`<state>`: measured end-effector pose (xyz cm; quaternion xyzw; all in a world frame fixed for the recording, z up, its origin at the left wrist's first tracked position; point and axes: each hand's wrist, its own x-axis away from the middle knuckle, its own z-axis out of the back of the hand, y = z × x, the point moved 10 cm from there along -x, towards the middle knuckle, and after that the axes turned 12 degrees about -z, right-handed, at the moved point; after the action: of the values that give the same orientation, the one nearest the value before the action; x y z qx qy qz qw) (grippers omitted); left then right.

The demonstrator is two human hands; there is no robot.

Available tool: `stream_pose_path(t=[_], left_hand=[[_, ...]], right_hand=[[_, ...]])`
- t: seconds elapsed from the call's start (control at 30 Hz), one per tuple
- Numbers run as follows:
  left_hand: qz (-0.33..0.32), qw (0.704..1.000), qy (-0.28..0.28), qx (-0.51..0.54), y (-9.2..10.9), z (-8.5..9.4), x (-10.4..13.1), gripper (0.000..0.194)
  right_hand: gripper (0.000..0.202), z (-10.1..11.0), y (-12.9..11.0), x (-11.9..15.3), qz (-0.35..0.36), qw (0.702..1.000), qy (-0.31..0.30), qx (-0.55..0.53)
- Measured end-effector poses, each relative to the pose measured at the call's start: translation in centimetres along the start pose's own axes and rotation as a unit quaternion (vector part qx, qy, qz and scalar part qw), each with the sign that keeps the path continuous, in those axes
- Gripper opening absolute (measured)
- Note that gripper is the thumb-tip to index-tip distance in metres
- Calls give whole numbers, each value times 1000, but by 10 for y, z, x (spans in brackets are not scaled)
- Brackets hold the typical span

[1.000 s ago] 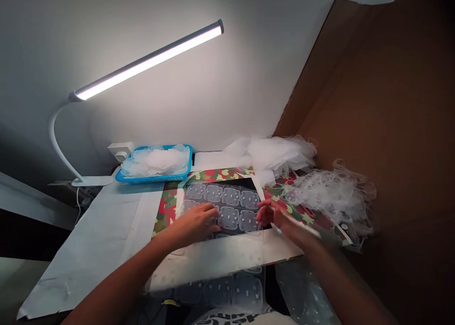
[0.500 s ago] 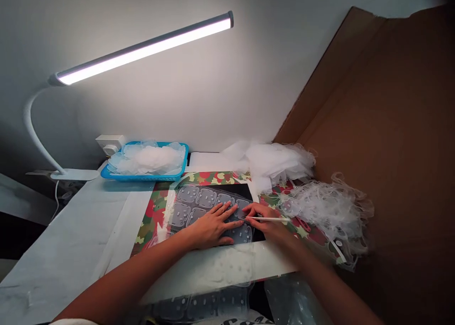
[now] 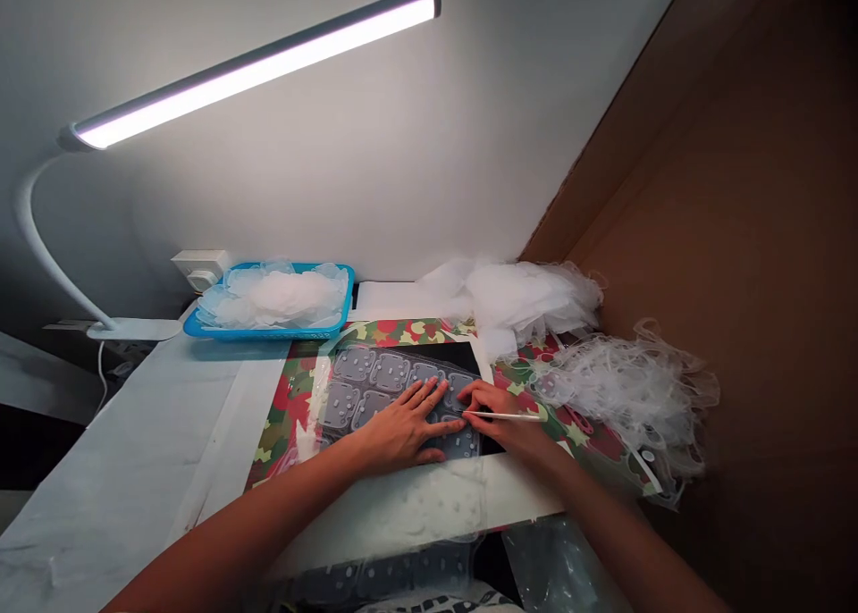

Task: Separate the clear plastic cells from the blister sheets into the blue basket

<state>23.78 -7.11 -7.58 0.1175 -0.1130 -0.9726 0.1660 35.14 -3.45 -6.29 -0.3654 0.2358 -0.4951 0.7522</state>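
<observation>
Behind the white-covered table (image 3: 167, 425) a grey wall (image 3: 349, 211) catches the glow of a lamp (image 3: 261, 63), whose bar slants above the blue tray (image 3: 268, 333). Thin translucent pieces (image 3: 285, 296) fill that tray. Right of it sit a heap of white sheets (image 3: 529, 291) and, farther right and nearer the person, a tangle of stringy clear strips (image 3: 630, 376), with tall brown cardboard (image 3: 737, 202) beyond.

Nearer the person than the tray, and to its right, a clear moulded sheet (image 3: 355, 365) with rounded-square cells lies on a dark backing, framed by a camouflage-patterned surface (image 3: 295, 394).

A second ago the hands were apart over this sheet; now they meet on it. The left hand (image 3: 399, 430) lies flat with fingers spread, grasping nothing. The right hand (image 3: 519, 436) pinches a slim white tool (image 3: 516, 416) like a pen, its tip hidden near the left index fingertip. Since half a second ago this pose has barely altered. In my judgement, the sheet is now braced and the tool set for fine work; whether its tip touches the plastic, I cannot tell.
</observation>
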Motion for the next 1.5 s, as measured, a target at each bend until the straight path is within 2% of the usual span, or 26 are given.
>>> stream_pose_path(t=[0.1,0.2,0.27,0.33,0.4,0.5,0.57,0.63,0.73,0.83,1.0,1.23,1.37,1.5], left_hand=[[-2,1000,9,-2,3,5,-1,57],[-7,1000,9,-8,5,5,-1,55],[-5,1000,5,-10,3,2,0,55],[4,1000,4,-9,1,0,0,57],[15,1000,2,-4,-2,0,0,58],[17,1000,-16,8,-2,2,-2,57],[9,1000,-25,11,0,5,-3,57],[1,1000,-28,10,2,7,-4,57],[-4,1000,-26,6,2,7,-3,59],[6,1000,-4,-3,-1,6,-1,70],[17,1000,8,-21,-4,3,4,68],[11,1000,8,-10,-6,6,6,66],[7,1000,17,1,-6,7,7,64],[8,1000,20,3,-6,7,8,64]], right_hand=[[21,-1,1,2,-2,1000,-2,14],[16,-5,-9,4,30,998,21,57],[14,-8,-16,5,52,994,53,86],[16,0,-12,5,31,992,100,77],[18,21,9,8,-41,983,175,34],[23,67,53,31,-161,934,317,-37],[26,86,68,45,-184,912,358,-74],[26,84,66,44,-169,931,309,-93],[22,51,37,28,-116,976,169,-69],[20,22,8,15,-63,992,103,-44],[15,1,-6,6,-11,997,72,-3],[16,-5,-14,7,47,992,82,81],[23,-4,-15,4,37,990,99,91],[17,-2,-12,3,18,991,95,89]])
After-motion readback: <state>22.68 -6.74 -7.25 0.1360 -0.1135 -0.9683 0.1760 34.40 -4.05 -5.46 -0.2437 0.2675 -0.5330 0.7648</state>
